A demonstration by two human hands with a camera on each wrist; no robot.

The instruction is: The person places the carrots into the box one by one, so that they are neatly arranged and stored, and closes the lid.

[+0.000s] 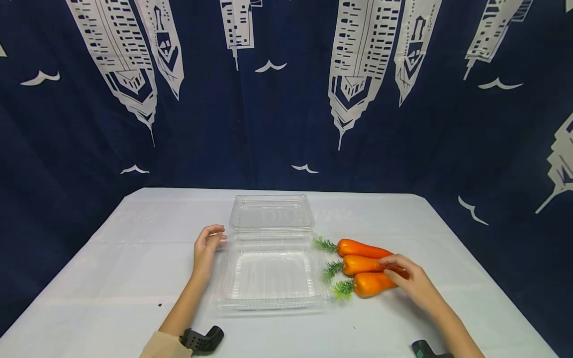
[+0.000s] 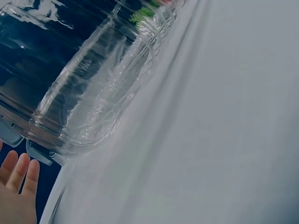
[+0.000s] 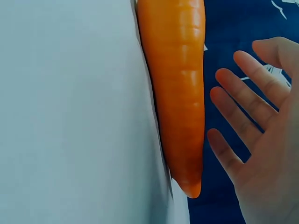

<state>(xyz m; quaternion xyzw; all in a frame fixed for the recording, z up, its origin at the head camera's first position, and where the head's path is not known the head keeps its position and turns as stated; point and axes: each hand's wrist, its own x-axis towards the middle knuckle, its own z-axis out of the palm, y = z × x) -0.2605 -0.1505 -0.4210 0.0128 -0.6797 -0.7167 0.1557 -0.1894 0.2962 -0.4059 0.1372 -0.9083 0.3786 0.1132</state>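
A clear plastic clamshell container (image 1: 270,278) lies on the table with its lid (image 1: 272,213) laid back on the far side. My left hand (image 1: 207,251) is by the container's left edge, fingers loosely bent around nothing; in the left wrist view its fingers (image 2: 31,177) are close to the clear plastic wall (image 2: 100,88). To the right lie three orange carrots with green tops: a far carrot (image 1: 358,247), a middle carrot (image 1: 358,265) and a near carrot (image 1: 370,285). Over their tips hovers my right hand (image 1: 416,283), its fingers (image 3: 243,100) spread beside a carrot (image 3: 175,93). Contact cannot be told.
A white cloth covers the table (image 1: 112,278). Behind it hangs a dark blue curtain (image 1: 277,124) with white building prints. A black wrist device (image 1: 203,340) is on the left forearm, and another device (image 1: 427,349) shows near the right one.
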